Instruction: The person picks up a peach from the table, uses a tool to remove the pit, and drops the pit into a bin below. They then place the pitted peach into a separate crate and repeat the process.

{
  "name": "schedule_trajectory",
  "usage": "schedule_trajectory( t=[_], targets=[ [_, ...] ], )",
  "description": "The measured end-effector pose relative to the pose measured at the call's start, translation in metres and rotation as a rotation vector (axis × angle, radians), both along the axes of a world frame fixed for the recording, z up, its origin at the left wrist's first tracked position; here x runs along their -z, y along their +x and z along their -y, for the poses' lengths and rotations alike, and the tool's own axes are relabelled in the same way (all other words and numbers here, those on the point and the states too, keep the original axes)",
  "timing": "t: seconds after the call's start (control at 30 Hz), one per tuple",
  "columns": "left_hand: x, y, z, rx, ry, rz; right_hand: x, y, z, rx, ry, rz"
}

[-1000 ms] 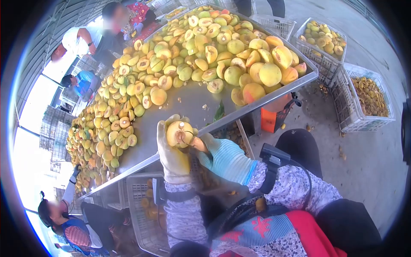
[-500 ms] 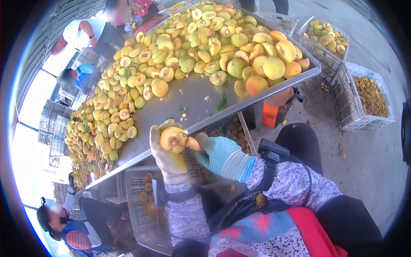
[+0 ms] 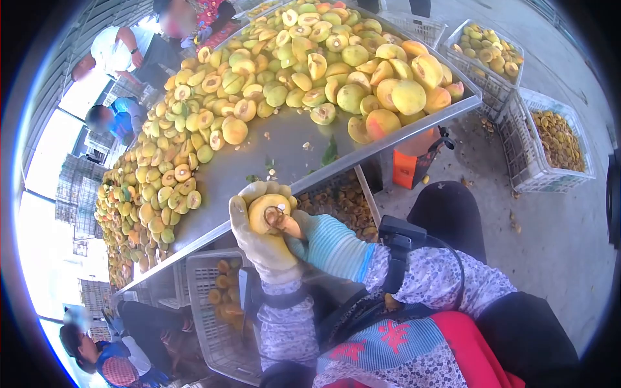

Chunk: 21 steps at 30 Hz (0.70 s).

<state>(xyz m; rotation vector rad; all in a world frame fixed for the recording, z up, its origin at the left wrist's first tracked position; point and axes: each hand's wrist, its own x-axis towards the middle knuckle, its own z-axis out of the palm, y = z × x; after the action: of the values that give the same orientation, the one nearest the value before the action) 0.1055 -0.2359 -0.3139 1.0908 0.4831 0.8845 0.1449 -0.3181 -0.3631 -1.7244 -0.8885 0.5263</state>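
My left hand (image 3: 262, 242), in a pale glove, is closed round a halved yellow fruit (image 3: 260, 210) with its cut face up, just off the near edge of the metal table (image 3: 259, 152). In a striped blue-green glove, my right hand (image 3: 330, 242) grips a small tool with a wooden handle (image 3: 291, 226). The tool's looped tip rests at the pit in the middle of the fruit. Many halved fruits (image 3: 278, 71) are heaped on the table beyond my hands.
Below the table stand a white crate with fruit pieces (image 3: 213, 343) and a container of brown scraps (image 3: 346, 207). Full crates (image 3: 533, 178) stand on the floor at right, near an orange object (image 3: 404, 169). Co-workers (image 3: 119, 362) are along the left side and at the top.
The tool's tip has moved from the fruit's right edge onto its middle. My right hand has come closer to my left, which has tilted the fruit.
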Motion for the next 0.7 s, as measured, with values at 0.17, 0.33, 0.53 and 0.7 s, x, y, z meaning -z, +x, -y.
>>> schedule_trajectory(
  t=[0.17, 0.33, 0.53, 0.7],
  targets=[
    [0.005, -0.005, -0.007, 0.066, 0.248, -0.093, -0.003, -0.003, 0.004, -0.086, 0.008, -0.088],
    [-0.002, -0.008, -0.017, 0.156, 0.372, -0.182, -0.005, -0.002, 0.011, -0.276, 0.073, -0.332],
    [-0.002, -0.011, -0.013, 0.229, 0.214, -0.198, -0.011, 0.000, 0.021, -0.439, 0.006, -0.549],
    [-0.001, -0.008, -0.010, 0.275, 0.209, -0.128, -0.011, 0.001, 0.022, -0.338, 0.021, -0.358]
  ],
)
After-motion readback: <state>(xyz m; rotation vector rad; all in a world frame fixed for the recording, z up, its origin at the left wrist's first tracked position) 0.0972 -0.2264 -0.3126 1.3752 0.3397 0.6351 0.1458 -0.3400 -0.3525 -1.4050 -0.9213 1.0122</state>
